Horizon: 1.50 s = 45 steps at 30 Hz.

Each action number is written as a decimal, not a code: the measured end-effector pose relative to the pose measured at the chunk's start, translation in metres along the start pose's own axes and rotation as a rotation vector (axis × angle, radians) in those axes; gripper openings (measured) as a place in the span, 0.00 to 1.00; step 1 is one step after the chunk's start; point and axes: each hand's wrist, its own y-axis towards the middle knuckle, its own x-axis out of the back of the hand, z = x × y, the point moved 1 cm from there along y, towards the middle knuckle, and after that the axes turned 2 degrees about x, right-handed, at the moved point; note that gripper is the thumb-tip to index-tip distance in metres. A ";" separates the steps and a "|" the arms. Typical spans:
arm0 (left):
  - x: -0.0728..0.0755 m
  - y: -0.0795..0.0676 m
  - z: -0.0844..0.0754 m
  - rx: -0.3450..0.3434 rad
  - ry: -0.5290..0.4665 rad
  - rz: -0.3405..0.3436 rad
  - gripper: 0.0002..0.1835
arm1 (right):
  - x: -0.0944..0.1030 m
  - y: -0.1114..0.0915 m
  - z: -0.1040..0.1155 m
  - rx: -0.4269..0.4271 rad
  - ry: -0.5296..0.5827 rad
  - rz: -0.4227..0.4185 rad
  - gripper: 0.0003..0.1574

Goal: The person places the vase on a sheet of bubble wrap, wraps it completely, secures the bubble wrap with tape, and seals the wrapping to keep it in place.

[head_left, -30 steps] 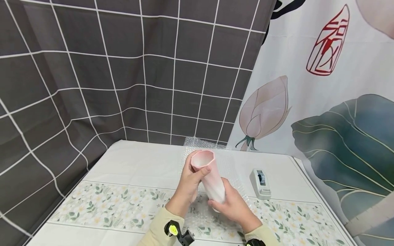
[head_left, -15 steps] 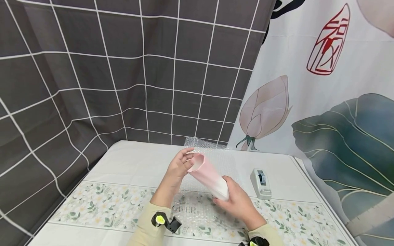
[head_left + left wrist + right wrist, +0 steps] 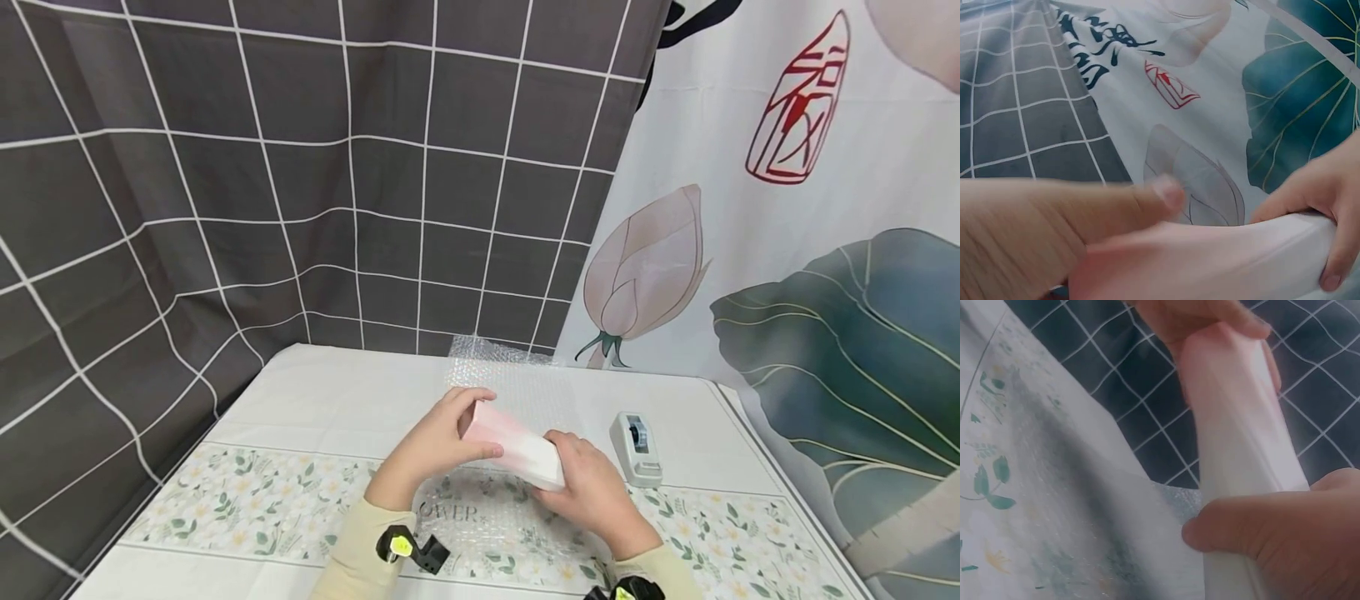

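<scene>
Presently I see a tilted, pink-to-white faceted vase (image 3: 517, 447) above clear plastic bubble wrap (image 3: 487, 350), left hand (image 3: 435, 440) gripping its pink end, right hand (image 3: 594, 492) its white base; a slackened grip could drop it.

Vase (image 3: 521, 447) nearer in wrist views

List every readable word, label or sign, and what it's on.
"OWER": white floral-print tablecloth, under clear bubble wrap; start possibly hidden.
Red seal on white leaf-print curtain: too stylised to read.
Black brush characters, same curtain: too distorted to read.
Pink-and-white faceted vase, white plastic tape dispenser: no readable text.
</scene>
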 end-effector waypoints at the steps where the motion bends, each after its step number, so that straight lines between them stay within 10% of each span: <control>1: -0.001 0.000 0.000 0.009 0.021 0.011 0.38 | 0.001 0.000 0.000 0.012 -0.019 -0.005 0.44; 10: -0.010 -0.001 0.001 0.053 0.169 0.083 0.34 | 0.009 -0.001 -0.003 0.070 -0.129 -0.018 0.44; 26: -0.037 -0.008 -0.009 -0.066 0.682 0.125 0.29 | 0.000 -0.005 0.001 0.122 -0.166 0.042 0.43; 45: -0.062 -0.007 -0.002 -0.029 0.747 0.188 0.29 | -0.007 -0.007 0.004 0.106 -0.173 0.096 0.39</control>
